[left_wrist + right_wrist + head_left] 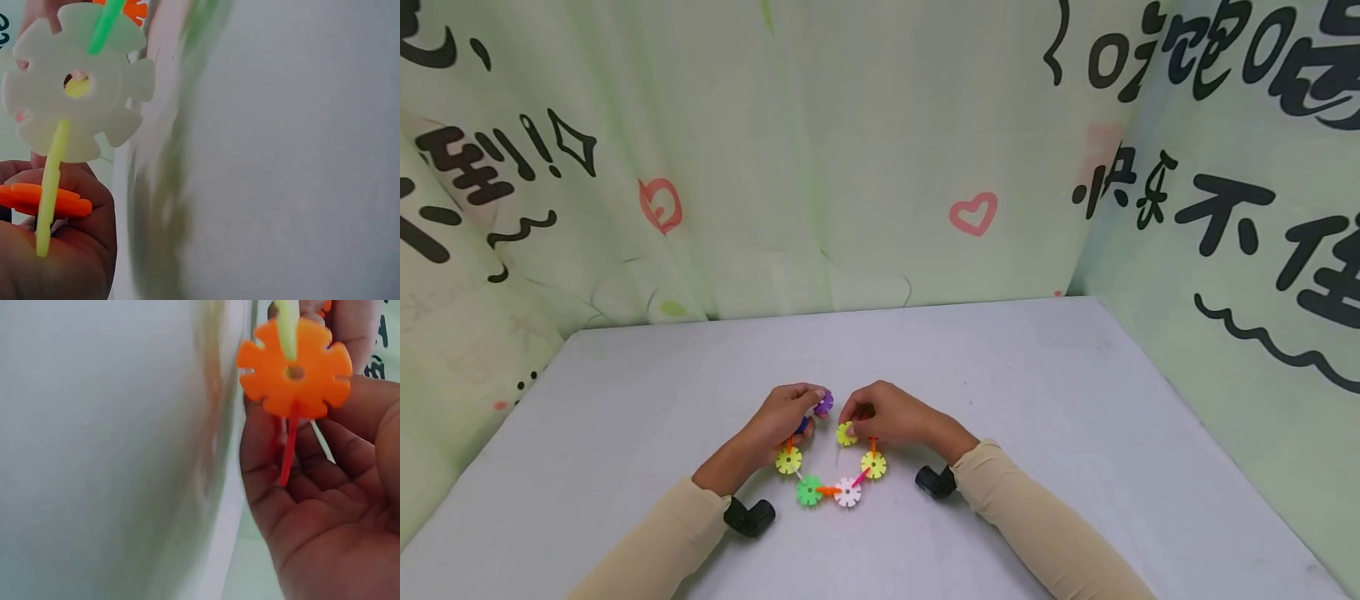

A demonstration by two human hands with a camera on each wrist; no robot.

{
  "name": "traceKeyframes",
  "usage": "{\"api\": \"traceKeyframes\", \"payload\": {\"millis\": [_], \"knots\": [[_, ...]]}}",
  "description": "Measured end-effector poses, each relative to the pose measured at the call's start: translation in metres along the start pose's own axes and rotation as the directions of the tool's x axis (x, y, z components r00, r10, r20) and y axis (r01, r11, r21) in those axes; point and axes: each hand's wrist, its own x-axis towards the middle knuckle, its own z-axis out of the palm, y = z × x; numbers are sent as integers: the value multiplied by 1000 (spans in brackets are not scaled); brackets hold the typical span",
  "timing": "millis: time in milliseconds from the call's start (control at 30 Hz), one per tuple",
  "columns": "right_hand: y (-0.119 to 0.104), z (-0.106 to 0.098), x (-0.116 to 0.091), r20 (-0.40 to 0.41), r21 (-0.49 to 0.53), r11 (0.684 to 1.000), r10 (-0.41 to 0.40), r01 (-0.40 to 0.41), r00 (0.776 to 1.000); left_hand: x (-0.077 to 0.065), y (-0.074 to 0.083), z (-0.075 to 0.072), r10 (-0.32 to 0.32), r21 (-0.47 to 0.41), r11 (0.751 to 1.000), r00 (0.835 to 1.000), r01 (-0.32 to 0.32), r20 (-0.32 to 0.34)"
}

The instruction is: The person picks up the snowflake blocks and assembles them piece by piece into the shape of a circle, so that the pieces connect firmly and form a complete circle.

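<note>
A ring-shaped chain of notched plastic snowflake discs hangs between both hands in the head view. Its upper left end is a purple snowflake disc, which my left hand pinches; a blue disc is partly hidden under those fingers. My right hand pinches a yellow snowflake disc at the other end, with a gap between the two ends. Lower down come a green disc and a white disc. Close up, the left wrist view has a white disc, and the right wrist view an orange disc.
A white-covered table lies beneath the hands. Printed curtains hang behind it and along both sides. Black wrist cameras are strapped at both cuffs.
</note>
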Motion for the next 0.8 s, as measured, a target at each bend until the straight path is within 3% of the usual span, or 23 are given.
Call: {"api": "traceKeyframes", "payload": {"millis": [233,400,800], "knots": [[1,-9,-1,-142,107,994,-5,21,990,3,2,3,22,-1,1000,999,-22,24],[0,-11,-1,-228,112,993,-1,28,974,5,3,4,29,-15,999,998,-28,50],[2,-12,0,-302,161,985,-13,64,953,3,8,8,36,-42,999,997,-33,70]]}}
